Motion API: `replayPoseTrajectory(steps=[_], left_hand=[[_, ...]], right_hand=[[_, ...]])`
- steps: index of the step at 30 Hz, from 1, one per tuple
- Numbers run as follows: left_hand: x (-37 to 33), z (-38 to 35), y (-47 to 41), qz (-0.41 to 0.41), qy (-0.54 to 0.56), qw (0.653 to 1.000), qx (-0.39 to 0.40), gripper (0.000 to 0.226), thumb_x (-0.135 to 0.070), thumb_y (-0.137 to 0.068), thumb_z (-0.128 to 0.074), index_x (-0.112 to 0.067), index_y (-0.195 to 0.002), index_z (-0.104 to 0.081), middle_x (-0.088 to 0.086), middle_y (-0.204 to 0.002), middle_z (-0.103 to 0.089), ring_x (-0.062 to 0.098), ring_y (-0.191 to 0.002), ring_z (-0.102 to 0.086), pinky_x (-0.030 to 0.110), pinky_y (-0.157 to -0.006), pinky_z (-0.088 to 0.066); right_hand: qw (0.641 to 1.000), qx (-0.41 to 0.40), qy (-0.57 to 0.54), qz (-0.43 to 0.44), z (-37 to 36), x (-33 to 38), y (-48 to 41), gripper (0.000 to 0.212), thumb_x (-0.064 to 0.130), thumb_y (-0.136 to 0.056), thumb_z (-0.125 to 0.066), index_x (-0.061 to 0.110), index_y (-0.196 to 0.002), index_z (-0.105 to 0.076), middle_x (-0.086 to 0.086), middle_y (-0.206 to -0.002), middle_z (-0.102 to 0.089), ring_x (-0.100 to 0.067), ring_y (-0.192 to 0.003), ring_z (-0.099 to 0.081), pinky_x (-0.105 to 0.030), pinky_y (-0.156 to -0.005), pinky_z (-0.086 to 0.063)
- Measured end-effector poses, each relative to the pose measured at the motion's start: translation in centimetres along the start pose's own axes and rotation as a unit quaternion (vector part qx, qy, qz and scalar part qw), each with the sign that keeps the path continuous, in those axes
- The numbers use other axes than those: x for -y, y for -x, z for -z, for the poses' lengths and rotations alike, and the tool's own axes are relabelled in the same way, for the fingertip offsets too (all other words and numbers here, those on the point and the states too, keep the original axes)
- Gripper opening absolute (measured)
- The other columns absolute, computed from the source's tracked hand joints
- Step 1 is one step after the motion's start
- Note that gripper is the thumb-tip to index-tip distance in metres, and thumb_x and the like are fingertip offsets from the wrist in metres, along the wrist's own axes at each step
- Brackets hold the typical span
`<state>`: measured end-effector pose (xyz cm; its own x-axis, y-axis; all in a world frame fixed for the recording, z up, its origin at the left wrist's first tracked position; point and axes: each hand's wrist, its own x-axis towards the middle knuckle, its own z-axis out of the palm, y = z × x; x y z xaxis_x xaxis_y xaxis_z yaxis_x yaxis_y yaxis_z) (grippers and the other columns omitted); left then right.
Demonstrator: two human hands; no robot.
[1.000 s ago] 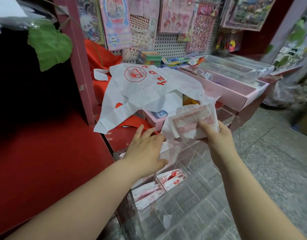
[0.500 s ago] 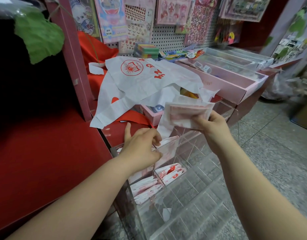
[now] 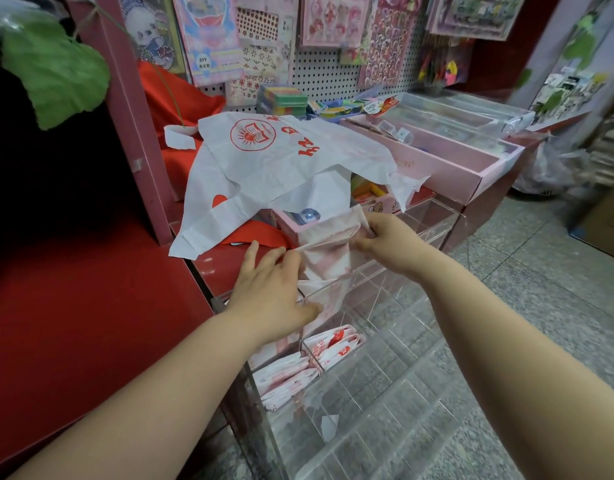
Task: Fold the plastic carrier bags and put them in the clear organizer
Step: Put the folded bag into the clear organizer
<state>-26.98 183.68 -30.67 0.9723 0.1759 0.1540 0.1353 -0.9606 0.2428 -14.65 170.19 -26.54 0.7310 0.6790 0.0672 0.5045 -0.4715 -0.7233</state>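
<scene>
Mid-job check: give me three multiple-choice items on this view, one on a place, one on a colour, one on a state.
1. Where is the unfolded carrier bag?
A. on the floor
B. draped over the pink boxes
C. hung on the pegboard

2. Its print is:
A. blue
B. green
C. red

3. The right hand:
A. grips the folded bag over the clear organizer
B. hangs idle
C. lies flat on the floor

Answers: 1 B, it sags across the boxes on the counter; 2 C, the round logo and letters are red; 3 A, its fingers pinch the bag's top edge.
</scene>
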Motion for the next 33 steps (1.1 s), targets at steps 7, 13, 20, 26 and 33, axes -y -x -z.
replayPoseTrajectory(steps=[7,13,20,26,33], left_hand=[[0.2,0.5,0.0,-0.024,0.119,0.993,0.008,0.038,-0.028,-0.079,-0.067,-0.027,-0.096,-0.032,-0.022,-0.081,-0.048,0.001,-0.098,-0.041,0.017,-0.104,0.012],[0.1,0.8,0.6,-0.027,0.102,0.994,-0.016,0.037,-0.029,-0.077,-0.069,-0.035,-0.077,-0.032,-0.021,-0.080,-0.047,0.000,-0.093,-0.042,0.013,-0.104,0.010],[0.0,0.3,1.4,-0.007,0.093,0.995,-0.045,0.017,-0.035,-0.086,-0.060,-0.032,-0.098,-0.049,-0.011,-0.111,-0.047,0.013,-0.119,-0.032,0.017,-0.099,-0.010],[-0.2,0.5,1.6,0.010,0.093,0.995,-0.037,0.018,-0.035,-0.087,-0.059,-0.031,-0.105,-0.056,-0.008,-0.121,-0.044,0.016,-0.114,-0.032,0.020,-0.085,-0.018],[0.2,0.6,2.3,0.007,0.115,0.991,-0.063,0.010,-0.033,-0.085,-0.061,-0.034,-0.090,-0.053,-0.010,-0.115,-0.049,0.013,-0.115,-0.038,0.018,-0.086,-0.017]], right_hand=[[0.987,-0.094,-0.128,-0.002,0.2,-0.7,0.5,0.020,0.002,-0.090,-0.051,-0.014,-0.099,-0.057,-0.035,-0.101,-0.058,-0.024,-0.079,-0.054,-0.039,-0.074,-0.046],[0.998,0.004,0.038,0.042,-1.2,0.1,-0.4,0.008,0.000,-0.087,-0.053,0.001,-0.089,-0.061,-0.011,-0.092,-0.064,-0.021,-0.086,-0.056,-0.026,-0.072,-0.041],[0.931,0.006,0.350,0.101,-1.3,1.2,-1.2,0.019,0.010,-0.086,-0.051,0.011,-0.101,-0.062,-0.006,-0.099,-0.064,-0.023,-0.098,-0.048,-0.025,-0.069,-0.013],[0.958,0.133,0.234,0.096,-1.4,2.7,-0.2,0.005,0.013,-0.083,-0.059,0.014,-0.084,-0.065,0.000,-0.080,-0.063,-0.021,-0.077,-0.055,-0.030,-0.068,-0.042],[0.913,0.157,0.367,0.084,-2.2,3.7,-0.9,0.017,0.008,-0.086,-0.055,0.016,-0.094,-0.068,0.005,-0.079,-0.057,-0.021,-0.073,-0.048,-0.023,-0.055,-0.033]])
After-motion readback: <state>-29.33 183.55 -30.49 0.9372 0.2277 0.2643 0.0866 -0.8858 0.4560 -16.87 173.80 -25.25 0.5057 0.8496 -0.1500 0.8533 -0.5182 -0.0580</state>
